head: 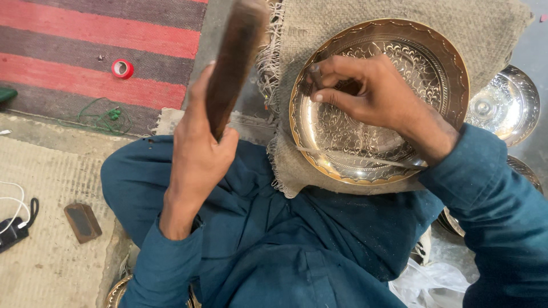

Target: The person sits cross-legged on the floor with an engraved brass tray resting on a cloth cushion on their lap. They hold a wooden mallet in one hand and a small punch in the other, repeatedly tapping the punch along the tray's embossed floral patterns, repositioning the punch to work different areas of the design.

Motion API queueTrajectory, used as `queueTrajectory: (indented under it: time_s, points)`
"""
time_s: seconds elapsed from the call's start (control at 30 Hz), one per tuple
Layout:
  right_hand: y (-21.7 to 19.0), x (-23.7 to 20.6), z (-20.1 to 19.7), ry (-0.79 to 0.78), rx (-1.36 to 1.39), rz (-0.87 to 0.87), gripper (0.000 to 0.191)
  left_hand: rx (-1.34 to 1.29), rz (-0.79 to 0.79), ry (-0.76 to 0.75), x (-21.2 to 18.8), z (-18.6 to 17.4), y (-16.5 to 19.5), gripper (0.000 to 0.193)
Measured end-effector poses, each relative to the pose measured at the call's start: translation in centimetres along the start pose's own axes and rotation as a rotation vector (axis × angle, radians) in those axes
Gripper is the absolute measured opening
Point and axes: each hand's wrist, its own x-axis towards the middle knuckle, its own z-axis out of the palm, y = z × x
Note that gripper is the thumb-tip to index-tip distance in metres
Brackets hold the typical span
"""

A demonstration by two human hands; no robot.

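Left hand (197, 151) has its grip clamped on a dark wooden mallet (234, 57), raised. Right hand (371, 94) pinches a small dark punch (308, 85) onto the round engraved brass tray (399, 54), which rests on burlap cloth (485, 25) over the lap. Chasing looks mid-stroke; the blow needs a steady punch. No labels; a red tape roll (122, 69) lies on the striped rug (85, 34).

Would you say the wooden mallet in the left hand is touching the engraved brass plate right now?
Apart. The head view shows the wooden mallet raised in the left hand, with burlap cloth visible between it and the brass plate.
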Motion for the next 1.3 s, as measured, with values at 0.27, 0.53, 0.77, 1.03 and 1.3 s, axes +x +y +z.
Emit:
queueTrajectory:
  time_s: [0.27, 0.53, 0.77, 1.03, 1.3]
  points:
    - [0.1, 0.0, 0.1, -0.013, 0.016, 0.025, 0.018, 0.269, 0.083, 0.014, 0.3, 0.2, -0.4, 0.083]
    - [-0.4, 0.1, 0.0, 0.009, 0.013, -0.021, 0.019, 0.442, 0.035, -0.008, 0.2, 0.3, -1.1, 0.078]
    - [-0.7, 0.2, 0.0, 0.024, 0.035, -0.01, 0.022, 0.351, 0.054, 0.006, 0.3, 0.4, -1.0, 0.076]
    - [-0.4, 0.2, 0.0, 0.018, 0.042, -0.02, 0.02, 0.119, 0.106, 0.063, 0.4, 0.7, -1.0, 0.073]
    - [-0.7, 0.2, -0.1, -0.03, 0.069, 0.105, 0.019, 0.319, -0.059, -0.039, 0.7, 0.7, -0.5, 0.069]
